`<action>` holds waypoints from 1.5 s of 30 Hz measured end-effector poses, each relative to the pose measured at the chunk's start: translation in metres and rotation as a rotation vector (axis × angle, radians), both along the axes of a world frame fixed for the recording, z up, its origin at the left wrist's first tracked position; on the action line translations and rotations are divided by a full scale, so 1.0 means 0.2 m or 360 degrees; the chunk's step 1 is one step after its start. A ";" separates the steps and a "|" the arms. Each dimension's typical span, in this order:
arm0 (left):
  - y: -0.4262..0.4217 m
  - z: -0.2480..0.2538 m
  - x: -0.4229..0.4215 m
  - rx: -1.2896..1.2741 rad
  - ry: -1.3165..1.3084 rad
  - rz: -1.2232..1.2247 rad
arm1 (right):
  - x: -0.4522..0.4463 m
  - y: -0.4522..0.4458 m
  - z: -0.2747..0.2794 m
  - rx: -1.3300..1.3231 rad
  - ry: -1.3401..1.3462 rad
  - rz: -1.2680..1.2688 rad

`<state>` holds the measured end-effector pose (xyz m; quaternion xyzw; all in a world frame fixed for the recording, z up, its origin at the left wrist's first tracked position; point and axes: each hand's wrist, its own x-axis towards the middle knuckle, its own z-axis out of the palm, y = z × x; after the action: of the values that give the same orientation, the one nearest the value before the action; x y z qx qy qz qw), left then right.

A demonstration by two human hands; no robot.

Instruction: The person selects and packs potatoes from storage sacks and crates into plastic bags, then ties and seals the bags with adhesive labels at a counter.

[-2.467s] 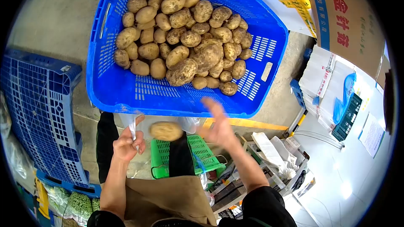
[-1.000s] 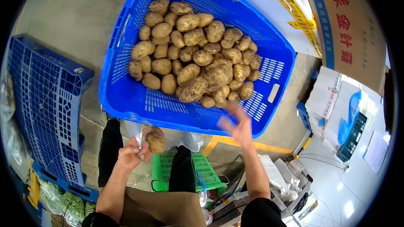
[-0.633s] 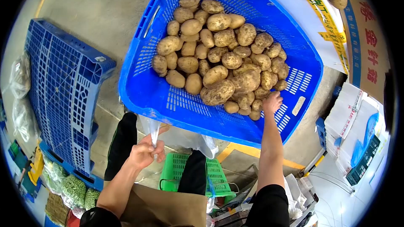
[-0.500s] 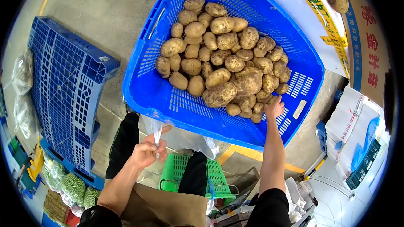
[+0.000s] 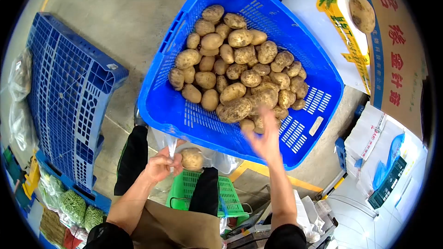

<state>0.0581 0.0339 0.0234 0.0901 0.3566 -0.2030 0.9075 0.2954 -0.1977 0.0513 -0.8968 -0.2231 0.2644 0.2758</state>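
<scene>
A large blue basket (image 5: 159, 110) holds a heap of soil-marked potatoes (image 5: 251, 78). Below its near rim, my left hand (image 5: 159, 166) pinches the gathered edge of a clear plastic bag (image 5: 171, 146). A single potato (image 5: 192, 159) is just right of those fingers, over the bag, apart from my right hand. My right hand (image 5: 265, 140) is over the basket's near side, blurred, with its fingers spread and nothing in them. Part of the bag hangs beneath the basket rim.
A green basket (image 5: 184, 186) stands on the floor by my legs. Blue pallets (image 5: 69, 87) lean at the left, near bagged green vegetables (image 5: 74, 206). At the right are a white foam box (image 5: 318, 27), a lone potato (image 5: 362, 14) and a printed carton (image 5: 397, 60).
My right hand has left the potatoes at the basket's right and moved left toward me, its fingers opening. One potato now appears beside my left hand, which still pinches the bag.
</scene>
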 end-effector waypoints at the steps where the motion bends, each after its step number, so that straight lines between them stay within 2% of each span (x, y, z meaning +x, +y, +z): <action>1: 0.00 0.00 0.00 0.0010 0.0011 -0.0006 | 0.13 0.08 -0.14 -0.0139 -0.0216 -0.0070; 2: 0.01 0.00 0.00 0.0045 0.0008 -0.0033 | 0.24 0.11 -0.27 -0.0138 -0.0353 -0.0034; 3: 0.01 0.01 0.00 0.0078 0.0010 -0.0061 | 0.33 0.13 -0.43 -0.0313 -0.0416 -0.0015; 4: 0.02 0.01 -0.01 0.0113 0.0011 -0.0089 | 0.42 0.13 -0.58 -0.0269 -0.0315 0.0074; 5: 0.04 -0.01 -0.03 0.0013 0.0008 0.0027 | 0.47 0.12 -0.69 -0.0466 -0.0275 0.0178; 8: 0.03 0.02 -0.02 -0.0046 0.0056 0.0042 | 0.52 0.12 -0.80 -0.0432 -0.0097 0.0140; 9: 0.03 0.01 -0.03 -0.0055 0.0042 0.0062 | 0.50 0.10 -0.79 -0.0308 -0.0252 0.0134; 12: 0.04 0.00 -0.03 -0.0077 0.0009 0.0110 | 0.37 0.16 -0.43 -0.0125 0.0175 -0.0568; 14: 0.04 0.01 -0.02 -0.0085 0.0029 0.0116 | 0.24 0.09 -0.21 0.0196 0.0325 -0.0530; 16: 0.05 0.00 -0.02 -0.0087 0.0029 0.0114 | 0.04 0.09 0.06 0.0382 0.0742 -0.0550; 17: 0.05 0.00 -0.02 -0.0088 0.0026 0.0112 | -0.04 0.08 0.14 0.0443 0.0884 -0.0372; 18: 0.06 0.01 -0.01 -0.0077 0.0037 0.0098 | -0.10 0.09 0.19 0.0502 0.1024 -0.0193; 20: 0.07 0.03 0.01 -0.0056 0.0059 0.0069 | -0.18 0.13 0.22 0.0741 0.1094 -0.0276; 21: 0.07 0.02 0.01 -0.0060 0.0051 0.0062 | -0.15 0.12 0.15 0.0721 0.1016 -0.0348; 22: 0.07 0.01 0.01 -0.0060 0.0043 0.0055 | -0.12 0.10 0.04 0.0523 0.0758 -0.0460; 23: 0.07 0.01 0.00 -0.0055 0.0036 0.0050 | -0.04 0.15 -0.05 0.0109 0.0505 -0.0487; 26: 0.08 0.03 0.01 -0.0004 0.0018 0.0022 | 0.16 0.23 -0.55 -0.0479 -0.0203 -0.0046; 30: 0.07 0.00 -0.03 0.0004 0.0034 0.0075 | 0.27 0.39 -0.87 -0.1432 0.0216 0.0137; 33: 0.10 -0.01 -0.01 0.0021 0.0018 0.0093 | 0.24 0.44 -0.85 -0.1228 0.0189 -0.0181; 34: 0.08 0.00 -0.04 -0.0002 0.0048 0.0093 | 0.25 0.40 -0.85 -0.1119 0.0415 -0.0189; 35: 0.09 -0.01 -0.03 0.0008 0.0032 0.0086 | 0.23 0.39 -0.84 -0.0979 0.0319 -0.0170; 36: 0.10 0.00 -0.01 0.0018 0.0020 0.0077 | 0.22 0.31 -0.93 -0.0813 0.0197 0.0030; 38: 0.12 -0.01 0.00 0.0032 -0.0009 0.0065 | 0.17 0.38 -0.80 -0.0830 0.0235 -0.0061; 41: 0.10 0.00 -0.01 0.0040 0.0015 0.0078 | 0.07 0.40 -0.63 -0.0459 0.0002 -0.0256; 43: 0.10 0.00 0.00 0.0068 0.0043 0.0082 | 0.00 0.41 -0.39 -0.0182 -0.0211 -0.0349; 44: 0.09 0.00 0.00 0.0075 0.0060 0.0082 | -0.04 0.41 -0.23 -0.0074 -0.0424 -0.0229; 45: 0.09 0.00 -0.01 0.0029 0.0059 0.0104 | -0.10 0.39 -0.11 0.0041 -0.0359 -0.0318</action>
<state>0.0563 0.0510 0.0235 0.0829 0.3780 -0.1716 0.9060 0.2757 -0.1197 0.0288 -0.9349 -0.1656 0.1303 0.2854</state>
